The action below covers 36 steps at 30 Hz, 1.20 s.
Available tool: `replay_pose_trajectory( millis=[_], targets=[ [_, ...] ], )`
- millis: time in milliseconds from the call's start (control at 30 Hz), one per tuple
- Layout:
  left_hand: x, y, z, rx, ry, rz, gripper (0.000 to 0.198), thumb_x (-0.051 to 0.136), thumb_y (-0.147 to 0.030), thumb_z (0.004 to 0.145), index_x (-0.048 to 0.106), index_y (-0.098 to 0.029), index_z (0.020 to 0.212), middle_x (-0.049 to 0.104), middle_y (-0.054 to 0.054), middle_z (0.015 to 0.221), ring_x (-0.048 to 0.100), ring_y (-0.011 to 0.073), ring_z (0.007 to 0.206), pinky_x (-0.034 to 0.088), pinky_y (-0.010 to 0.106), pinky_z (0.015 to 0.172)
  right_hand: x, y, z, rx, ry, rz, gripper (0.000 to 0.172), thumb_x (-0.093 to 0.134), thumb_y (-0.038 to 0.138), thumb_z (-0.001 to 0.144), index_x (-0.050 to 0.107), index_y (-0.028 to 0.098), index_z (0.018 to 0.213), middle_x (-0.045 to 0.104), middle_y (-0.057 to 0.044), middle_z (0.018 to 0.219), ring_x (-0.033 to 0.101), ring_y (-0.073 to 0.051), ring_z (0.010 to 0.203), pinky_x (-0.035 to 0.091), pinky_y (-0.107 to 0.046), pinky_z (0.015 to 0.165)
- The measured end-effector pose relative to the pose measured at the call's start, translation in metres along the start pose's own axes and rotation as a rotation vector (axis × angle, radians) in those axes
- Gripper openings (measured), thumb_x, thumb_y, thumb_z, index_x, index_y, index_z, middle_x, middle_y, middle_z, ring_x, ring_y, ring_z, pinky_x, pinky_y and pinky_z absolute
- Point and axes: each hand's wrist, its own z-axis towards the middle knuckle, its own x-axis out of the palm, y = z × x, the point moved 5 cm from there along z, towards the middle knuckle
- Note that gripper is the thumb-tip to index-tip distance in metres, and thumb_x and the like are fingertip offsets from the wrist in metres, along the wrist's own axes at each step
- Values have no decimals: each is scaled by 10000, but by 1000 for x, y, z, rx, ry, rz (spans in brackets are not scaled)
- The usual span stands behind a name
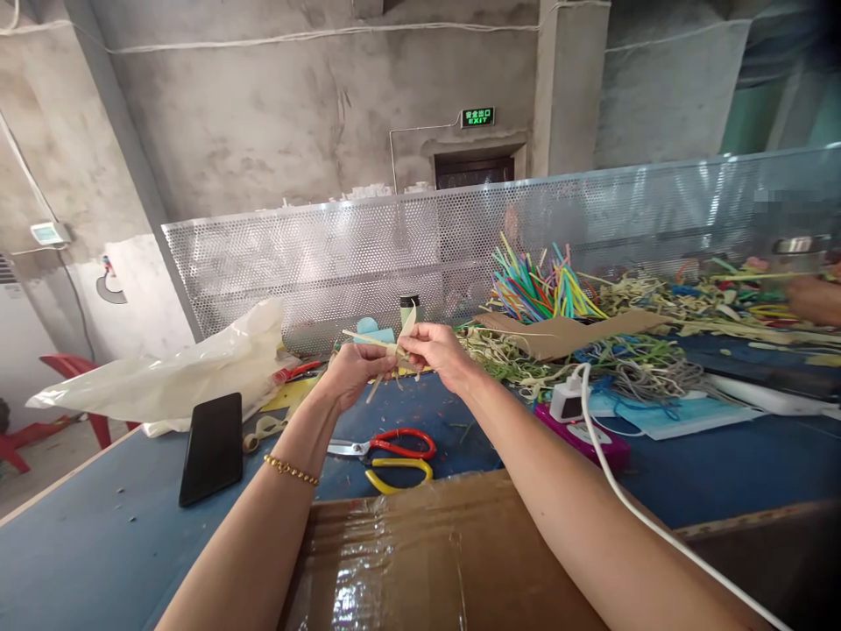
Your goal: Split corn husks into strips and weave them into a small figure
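Note:
My left hand (355,366) and my right hand (434,348) meet above the blue table (118,517), both pinching a small bundle of pale cream strips (392,343). The strips stick out to the left and upward from between my fingers. A gold bracelet (290,470) circles my left wrist. Below my hands lie red-handled scissors (387,445) and a yellow-handled tool (398,473) on the table.
A taped cardboard box (420,561) fills the near edge. A black phone (211,447) and a crumpled plastic bag (177,372) lie left. Right are a white charger with cable (566,401), a heap of coloured strips (558,294) and a perforated metal screen (328,254). Another person's hand (815,298) shows far right.

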Motion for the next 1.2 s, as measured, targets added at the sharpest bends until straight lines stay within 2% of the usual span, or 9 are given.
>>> replay_pose_trajectory(
  millis=[200, 300, 467, 633, 967, 1033, 1133, 1200],
  targets=[
    [3, -5, -3, 17, 32, 38, 153, 804, -219, 604, 762, -111, 704, 670, 64, 646, 514, 104, 583, 408, 252, 588, 3, 3, -1, -49, -80, -79, 192, 670, 259, 704, 521, 153, 647, 533, 28, 509, 467, -67, 415, 351, -189, 391],
    [2, -3, -2, 0, 8, 24, 164, 797, -200, 605, 761, -97, 727, 679, 74, 667, 524, 102, 581, 412, 251, 588, 5, 7, -4, -79, -103, -141, 174, 628, 265, 745, 513, 160, 670, 520, 33, 507, 460, -69, 421, 344, -193, 406],
    [-4, 3, 2, -15, -57, 3, 149, 795, -201, 598, 747, -90, 686, 663, 68, 632, 529, 102, 563, 420, 251, 574, 11, 9, -6, -107, -32, -168, 234, 639, 343, 737, 540, 153, 642, 484, 38, 515, 414, -69, 462, 327, -205, 434],
    [-5, 7, 3, -11, -82, 19, 150, 794, -212, 586, 746, -98, 671, 647, 53, 600, 523, 99, 552, 416, 242, 562, 10, 7, -4, -90, -15, -107, 227, 679, 337, 674, 554, 154, 627, 471, 42, 516, 394, -75, 481, 310, -217, 448],
    [1, -1, -1, -6, -20, 35, 130, 787, -182, 600, 757, -100, 696, 655, 47, 598, 510, 86, 539, 415, 231, 559, 10, 6, -5, -84, -53, -152, 227, 640, 321, 727, 516, 168, 613, 481, 35, 528, 421, -89, 480, 326, -235, 484],
    [0, 1, 0, -29, -53, 3, 121, 783, -173, 596, 746, -91, 677, 664, 59, 613, 541, 97, 542, 441, 244, 573, 6, 6, -2, -132, -105, -237, 216, 600, 329, 761, 538, 167, 634, 514, 17, 559, 446, -103, 509, 335, -238, 502],
    [-7, 7, 2, -61, -178, -67, 142, 786, -191, 595, 721, -85, 665, 676, 80, 632, 606, 142, 564, 486, 290, 609, -3, 13, -2, -275, -274, -469, 216, 538, 329, 812, 594, 160, 689, 584, -22, 635, 485, -128, 580, 344, -245, 547],
    [-13, 10, 3, -62, -253, -130, 184, 799, -215, 587, 707, -89, 686, 690, 90, 665, 643, 173, 601, 505, 316, 639, -1, 15, -4, -313, -297, -612, 226, 527, 313, 820, 609, 160, 675, 584, -23, 615, 478, -130, 576, 320, -246, 543]
  ],
)
